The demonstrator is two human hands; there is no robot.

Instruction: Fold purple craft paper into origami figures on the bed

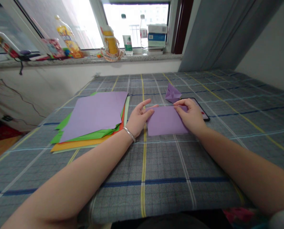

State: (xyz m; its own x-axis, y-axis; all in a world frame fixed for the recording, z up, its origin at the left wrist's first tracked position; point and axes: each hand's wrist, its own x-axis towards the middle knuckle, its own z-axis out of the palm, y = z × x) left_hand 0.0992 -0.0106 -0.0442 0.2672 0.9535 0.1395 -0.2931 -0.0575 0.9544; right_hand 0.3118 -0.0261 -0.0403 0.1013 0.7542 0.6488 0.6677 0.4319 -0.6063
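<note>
A purple sheet of paper (167, 122), rectangular and seemingly folded, lies between my hands. My left hand (140, 117) pinches its upper left corner, thumb on top, with the index finger stretched out. Along the upper right edge, my right hand (190, 114) grips the paper between thumb and fingers. Just beyond stands a small folded purple paper shape (172, 93). A dark-edged phone or tablet (205, 115) is partly hidden behind my right hand. To the left of my left hand rests a stack of coloured paper with a purple sheet (96, 111) on top.
A grey checked cloth (161, 190) covers the table. On the windowsill (84, 60) at the back are a yellow-labelled bottle (69, 38), a yellow cup (111, 43), clear bottles and a blue-and-white box (156, 36). A grey curtain (218, 35) hangs at the right.
</note>
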